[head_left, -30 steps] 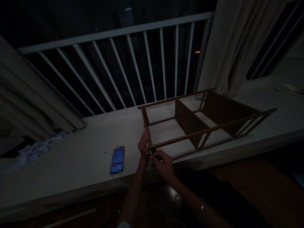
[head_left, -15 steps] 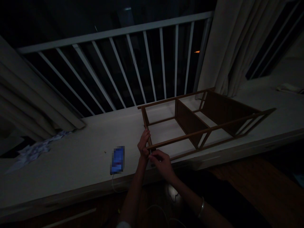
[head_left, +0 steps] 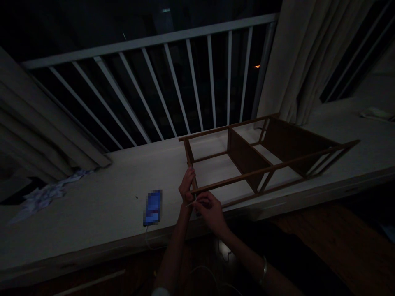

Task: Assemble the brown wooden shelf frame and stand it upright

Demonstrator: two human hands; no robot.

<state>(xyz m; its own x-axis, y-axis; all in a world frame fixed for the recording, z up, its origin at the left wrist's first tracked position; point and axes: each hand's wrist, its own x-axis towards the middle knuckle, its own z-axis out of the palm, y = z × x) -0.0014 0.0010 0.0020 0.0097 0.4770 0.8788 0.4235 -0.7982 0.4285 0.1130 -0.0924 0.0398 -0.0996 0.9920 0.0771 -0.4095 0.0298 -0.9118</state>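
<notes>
While left hand [head_left: 186, 186] grips rack [head_left: 249, 159], right hand [head_left: 211, 210] pinches rod [head_left: 195, 197].

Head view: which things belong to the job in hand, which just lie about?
Job in hand:
wooden shelf rack, held by left hand
thin metal piece, type unclear, in right hand

Apparently lying about:
phone, screen pixelated
pale cable
crumpled patterned cloth or paper
pale cloth, far right
small speck, unidentifiable

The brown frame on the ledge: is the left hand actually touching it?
Touching: the head view shows the left hand gripping the brown frame by its end bar.
</notes>
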